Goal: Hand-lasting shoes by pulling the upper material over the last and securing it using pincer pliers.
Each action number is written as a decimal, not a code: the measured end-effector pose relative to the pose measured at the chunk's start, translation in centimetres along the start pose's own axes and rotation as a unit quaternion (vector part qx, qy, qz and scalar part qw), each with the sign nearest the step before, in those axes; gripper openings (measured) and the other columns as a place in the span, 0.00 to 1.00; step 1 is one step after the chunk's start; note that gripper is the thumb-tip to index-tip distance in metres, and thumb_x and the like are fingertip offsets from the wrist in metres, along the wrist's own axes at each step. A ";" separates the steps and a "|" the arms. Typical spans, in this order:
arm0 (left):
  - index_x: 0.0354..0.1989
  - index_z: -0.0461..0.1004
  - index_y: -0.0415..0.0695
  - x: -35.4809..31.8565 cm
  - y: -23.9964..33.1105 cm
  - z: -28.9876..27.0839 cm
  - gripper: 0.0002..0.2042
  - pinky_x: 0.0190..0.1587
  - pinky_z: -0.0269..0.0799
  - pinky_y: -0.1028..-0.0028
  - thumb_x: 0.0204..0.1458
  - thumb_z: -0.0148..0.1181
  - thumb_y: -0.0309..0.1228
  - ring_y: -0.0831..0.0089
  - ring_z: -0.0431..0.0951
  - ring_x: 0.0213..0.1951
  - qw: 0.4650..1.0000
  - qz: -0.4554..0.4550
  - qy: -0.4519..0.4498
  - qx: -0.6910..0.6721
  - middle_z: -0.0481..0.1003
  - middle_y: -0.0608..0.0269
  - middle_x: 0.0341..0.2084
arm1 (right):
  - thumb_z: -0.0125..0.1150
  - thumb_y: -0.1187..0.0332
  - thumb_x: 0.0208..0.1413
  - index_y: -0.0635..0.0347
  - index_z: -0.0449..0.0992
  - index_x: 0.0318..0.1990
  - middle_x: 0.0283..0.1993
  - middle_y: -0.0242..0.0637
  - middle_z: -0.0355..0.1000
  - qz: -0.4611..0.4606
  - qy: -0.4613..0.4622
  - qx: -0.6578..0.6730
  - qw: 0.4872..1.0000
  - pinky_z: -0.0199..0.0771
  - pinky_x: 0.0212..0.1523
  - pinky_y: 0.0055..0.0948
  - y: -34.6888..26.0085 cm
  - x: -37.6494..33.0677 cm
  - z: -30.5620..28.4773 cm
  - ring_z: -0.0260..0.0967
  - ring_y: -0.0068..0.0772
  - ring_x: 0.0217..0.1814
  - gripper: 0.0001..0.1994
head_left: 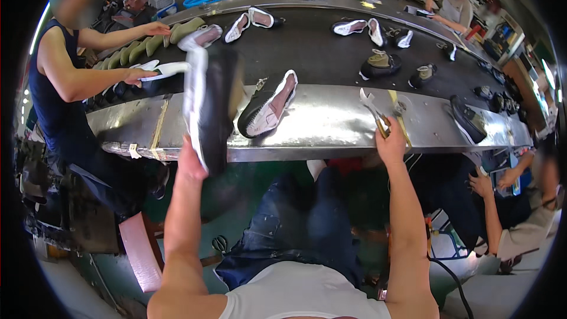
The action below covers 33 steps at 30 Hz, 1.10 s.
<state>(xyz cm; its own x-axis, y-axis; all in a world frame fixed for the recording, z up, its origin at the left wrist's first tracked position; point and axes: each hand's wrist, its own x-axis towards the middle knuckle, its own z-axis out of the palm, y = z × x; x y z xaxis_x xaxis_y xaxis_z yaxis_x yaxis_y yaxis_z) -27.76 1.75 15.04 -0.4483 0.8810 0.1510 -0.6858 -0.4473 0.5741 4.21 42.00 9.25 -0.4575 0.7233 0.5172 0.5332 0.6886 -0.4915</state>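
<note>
In my left hand, closed at its lower end, a dark shoe upper with a white edge is held upright; motion blurs it. My right hand is wrapped round the yellowish handles of metal pliers, whose jaws point up over the steel ledge. Between my hands another dark shoe upper lies tilted against the ledge, its pale underside and stitched white rim showing. A dark shoe rests on the ledge to the right of the pliers.
Several shoe uppers lie on the black conveyor belt. At the left a person reaches toward a row of green shoe lasts. Another person works close at the right, and one across the belt. A pink-topped stool stands at lower left.
</note>
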 end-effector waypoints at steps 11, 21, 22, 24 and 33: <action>0.58 0.71 0.35 -18.8 -20.0 5.9 0.33 0.52 0.73 0.70 0.48 0.69 0.45 0.62 0.79 0.47 0.780 -0.209 0.105 0.580 0.77 0.45 0.47 | 0.62 0.71 0.58 0.66 0.70 0.53 0.34 0.24 0.67 0.287 -0.129 0.363 0.877 0.65 0.36 0.17 -5.4 -27.5 -5.1 0.62 0.12 0.33 0.17; 0.68 0.56 0.37 -8.0 -27.1 6.6 0.45 0.63 0.63 0.66 0.46 0.66 0.52 0.51 0.67 0.62 0.642 -0.313 -0.104 0.692 0.65 0.38 0.61 | 0.57 0.71 0.61 0.65 0.67 0.51 0.32 0.27 0.68 0.279 -0.042 0.454 0.845 0.66 0.35 0.19 -8.1 -33.7 -8.4 0.63 0.16 0.32 0.14; 0.67 0.58 0.37 -7.1 -28.2 5.8 0.44 0.62 0.64 0.67 0.45 0.68 0.50 0.53 0.69 0.61 0.665 -0.306 -0.094 0.675 0.66 0.38 0.60 | 0.55 0.71 0.62 0.66 0.66 0.52 0.33 0.29 0.69 0.297 -0.086 0.487 0.817 0.68 0.35 0.20 -8.4 -33.8 -9.1 0.65 0.18 0.32 0.14; 0.66 0.59 0.38 -6.2 -28.8 3.9 0.40 0.60 0.66 0.68 0.48 0.67 0.46 0.60 0.71 0.59 0.737 -0.321 -0.061 0.592 0.68 0.43 0.59 | 0.53 0.70 0.64 0.67 0.65 0.53 0.33 0.32 0.70 0.314 -0.127 0.517 0.786 0.70 0.35 0.21 -9.0 -33.7 -10.9 0.67 0.20 0.32 0.14; 0.70 0.52 0.53 -9.9 -24.3 5.5 0.33 0.60 0.63 0.68 0.59 0.61 0.38 0.68 0.66 0.58 0.913 -0.189 -0.046 0.358 0.67 0.58 0.56 | 0.50 0.70 0.65 0.69 0.66 0.56 0.41 0.37 0.74 0.292 -0.420 0.362 0.779 0.72 0.43 0.25 -12.2 -32.8 -14.0 0.71 0.23 0.39 0.15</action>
<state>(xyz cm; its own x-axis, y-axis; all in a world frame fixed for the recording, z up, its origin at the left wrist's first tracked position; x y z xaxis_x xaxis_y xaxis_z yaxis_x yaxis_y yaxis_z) -3.51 4.69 3.98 -0.1846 0.9755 -0.1198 -0.2166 0.0785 0.9731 22.62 9.18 8.09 -0.7542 0.4934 -0.4334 0.4216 -0.1422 -0.8955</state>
